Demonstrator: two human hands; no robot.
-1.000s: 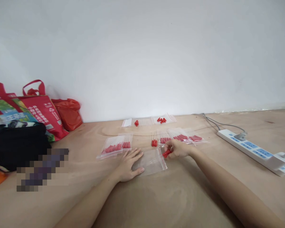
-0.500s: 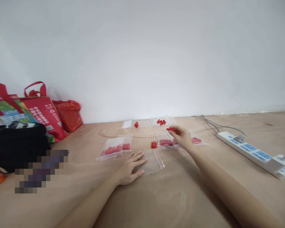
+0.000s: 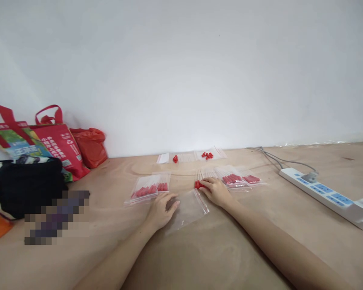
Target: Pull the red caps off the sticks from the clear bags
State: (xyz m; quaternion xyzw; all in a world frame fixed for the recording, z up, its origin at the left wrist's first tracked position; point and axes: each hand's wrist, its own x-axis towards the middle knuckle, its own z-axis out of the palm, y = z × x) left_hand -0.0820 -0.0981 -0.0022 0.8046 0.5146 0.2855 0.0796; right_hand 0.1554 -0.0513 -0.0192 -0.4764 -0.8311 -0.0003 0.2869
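An empty clear zip bag [image 3: 190, 205] lies on the wooden surface [image 3: 199, 257] in front of me. My left hand [image 3: 161, 209] has its fingers curled on the bag's left edge, gripping it. My right hand [image 3: 215, 191] rests just right of the bag's red-striped opening. Its fingers are pressed together on a small clump of red pieces [image 3: 197, 184]. Filled bags of red pieces [image 3: 236, 177] lie right behind that hand, and two more filled bags [image 3: 147, 188] lie to the left.
Two more small bags with a few red pieces [image 3: 207, 154] lie near the wall. A white power strip [image 3: 323, 193] with a grey cable lies at the right. At the left stand red tote bags [image 3: 58, 141], a red plastic bag [image 3: 91, 146] and a black bag [image 3: 27, 185].
My right hand, which held a red piece up near the far bags, has come back down to the red clump by the empty bag. My left hand's fingers curled from flat onto the bag.
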